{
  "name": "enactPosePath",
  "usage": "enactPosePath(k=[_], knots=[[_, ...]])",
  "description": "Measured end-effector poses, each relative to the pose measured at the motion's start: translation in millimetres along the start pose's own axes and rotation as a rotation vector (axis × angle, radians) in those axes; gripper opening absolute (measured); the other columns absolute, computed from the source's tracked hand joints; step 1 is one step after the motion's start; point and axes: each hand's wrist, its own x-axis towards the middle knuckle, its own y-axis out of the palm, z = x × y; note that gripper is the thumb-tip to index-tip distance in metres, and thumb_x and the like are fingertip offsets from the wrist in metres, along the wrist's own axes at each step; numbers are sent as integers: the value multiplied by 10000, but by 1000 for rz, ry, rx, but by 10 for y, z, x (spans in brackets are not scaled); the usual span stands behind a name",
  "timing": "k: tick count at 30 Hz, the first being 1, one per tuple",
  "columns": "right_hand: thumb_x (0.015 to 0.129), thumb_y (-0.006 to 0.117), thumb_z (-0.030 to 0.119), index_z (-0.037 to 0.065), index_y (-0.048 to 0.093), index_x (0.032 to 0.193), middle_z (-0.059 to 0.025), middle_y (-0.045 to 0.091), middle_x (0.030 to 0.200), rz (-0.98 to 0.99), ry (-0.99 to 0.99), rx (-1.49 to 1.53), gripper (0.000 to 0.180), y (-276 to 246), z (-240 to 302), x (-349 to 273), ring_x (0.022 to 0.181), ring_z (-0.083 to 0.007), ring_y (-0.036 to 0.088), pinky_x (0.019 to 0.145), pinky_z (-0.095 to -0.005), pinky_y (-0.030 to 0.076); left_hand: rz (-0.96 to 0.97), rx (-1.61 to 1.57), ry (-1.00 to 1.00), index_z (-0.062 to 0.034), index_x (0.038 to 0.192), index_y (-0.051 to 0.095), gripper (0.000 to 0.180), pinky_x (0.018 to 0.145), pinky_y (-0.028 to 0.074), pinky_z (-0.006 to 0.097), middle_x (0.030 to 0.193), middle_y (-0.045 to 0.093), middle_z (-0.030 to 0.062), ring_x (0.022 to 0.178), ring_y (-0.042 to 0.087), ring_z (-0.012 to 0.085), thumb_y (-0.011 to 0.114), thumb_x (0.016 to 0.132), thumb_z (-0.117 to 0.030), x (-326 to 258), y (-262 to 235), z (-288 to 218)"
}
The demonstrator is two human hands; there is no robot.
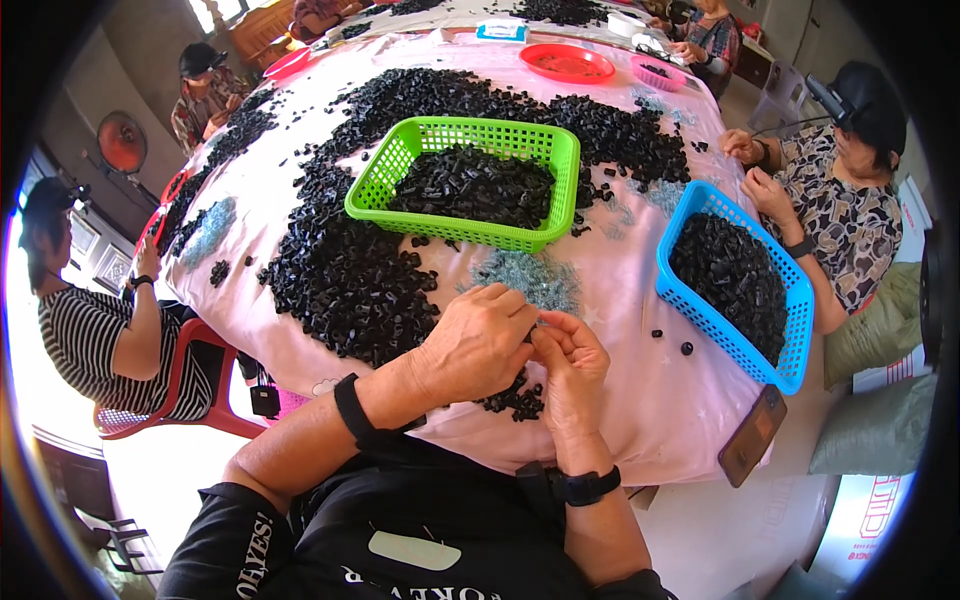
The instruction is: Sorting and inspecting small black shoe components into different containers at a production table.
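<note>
My left hand (478, 340) and my right hand (570, 362) meet above the near edge of a round table covered in pink cloth (640, 400). Their fingertips pinch together around something very small; I cannot make out what it is. A few small black plastic parts (515, 400) lie just under my hands. A big heap of the same black parts (345, 280) spreads to the left. A patch of small shiny metal pieces (530, 277) lies just beyond my fingers.
A green basket (372, 180) of black parts sits mid-table, a blue basket (680, 290) of them at the right. A phone (752, 436) lies at the table edge. Other people sit around the table. Red and pink trays (567, 62) stand at the far side.
</note>
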Motion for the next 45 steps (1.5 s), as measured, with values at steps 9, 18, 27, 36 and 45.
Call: enactPosePath(k=[9,18,27,36,45], knots=[[979,676,158,-34,722,1021,-45,713,809,5,53,-83,202,-1,25,-26,679,-80,640,639,-210,524,-38,0,-2,40,1050,641,362,734,536,427,920,622,152,855,629,343,745,742,-119,19,31,29],[977,668,133,-24,737,942,-28,696,753,-22,39,-63,176,-15,34,-33,646,-77,616,623,-219,512,-36,-19,77,43,1026,641,334,688,521,417,864,596,130,782,597,325,725,729,-87,32,42,-6],[991,643,134,-19,729,948,-30,699,785,-42,1,-77,181,15,3,-50,667,-73,611,638,-218,507,-28,-82,8,30,1019,651,303,681,525,436,860,609,143,818,633,344,719,748,-86,17,71,3],[1025,608,255,-33,675,1094,-92,713,906,-59,-18,-32,303,-48,-7,-14,782,-149,694,709,-254,546,46,-127,-246,33,1100,669,301,709,546,406,971,673,220,865,677,347,692,816,-63,414,-298,342],[1029,598,234,-16,623,1139,-89,692,966,-162,-39,-45,275,-39,51,-21,755,-157,699,700,-262,559,-13,-9,-233,14,904,662,88,705,510,431,866,655,175,831,639,372,632,861,-57,136,-278,556]])
